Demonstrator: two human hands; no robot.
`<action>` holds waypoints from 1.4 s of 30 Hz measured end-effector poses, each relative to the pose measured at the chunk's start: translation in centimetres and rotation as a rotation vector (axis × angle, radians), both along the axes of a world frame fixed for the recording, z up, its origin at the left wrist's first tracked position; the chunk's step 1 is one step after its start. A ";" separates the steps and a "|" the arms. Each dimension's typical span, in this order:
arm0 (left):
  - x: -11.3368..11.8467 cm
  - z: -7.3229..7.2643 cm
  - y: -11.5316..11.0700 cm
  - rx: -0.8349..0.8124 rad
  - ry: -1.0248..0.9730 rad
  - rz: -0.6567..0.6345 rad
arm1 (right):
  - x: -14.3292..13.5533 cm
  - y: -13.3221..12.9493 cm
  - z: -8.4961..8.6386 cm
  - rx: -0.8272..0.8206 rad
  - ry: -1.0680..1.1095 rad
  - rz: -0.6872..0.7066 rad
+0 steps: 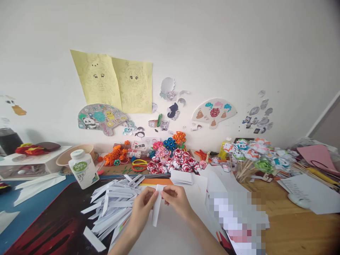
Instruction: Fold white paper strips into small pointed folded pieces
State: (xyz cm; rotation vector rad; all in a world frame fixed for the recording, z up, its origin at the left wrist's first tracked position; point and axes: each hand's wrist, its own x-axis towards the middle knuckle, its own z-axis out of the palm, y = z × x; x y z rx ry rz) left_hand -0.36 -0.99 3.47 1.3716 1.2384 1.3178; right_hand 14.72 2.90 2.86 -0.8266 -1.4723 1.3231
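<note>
Between my two hands is a narrow folded white paper strip [157,209], its lower end hanging down over white sheets. The fingers of my left hand [145,203] pinch its upper left edge. My right hand [176,200] grips the top right edge with thumb and curled fingers. A heap of similar white strips [114,203] lies beside my left hand on the dark mat. Just beyond my hands sits a small stack of white paper [181,177].
A white bottle [83,170] stands behind the strips at the left. Red and white paper flowers [176,161] line the wall. Flowers on sticks [247,152] stand at the right, near loose papers on the wooden table [289,230].
</note>
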 end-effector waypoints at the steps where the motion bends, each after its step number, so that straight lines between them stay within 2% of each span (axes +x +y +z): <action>1: 0.0 0.0 0.0 0.007 0.004 0.001 | -0.1 -0.1 0.0 0.005 -0.002 -0.008; 15: 0.0 -0.5 -0.3 0.103 0.158 0.055 | -0.3 -0.5 0.0 0.025 0.014 -0.054; 24: -0.1 -1.1 -0.6 0.132 0.114 0.062 | -0.2 -1.3 0.8 0.048 0.000 -0.035; 42: -0.2 -0.9 -1.5 0.147 -0.032 -0.001 | -0.2 -1.7 0.2 0.160 0.001 0.021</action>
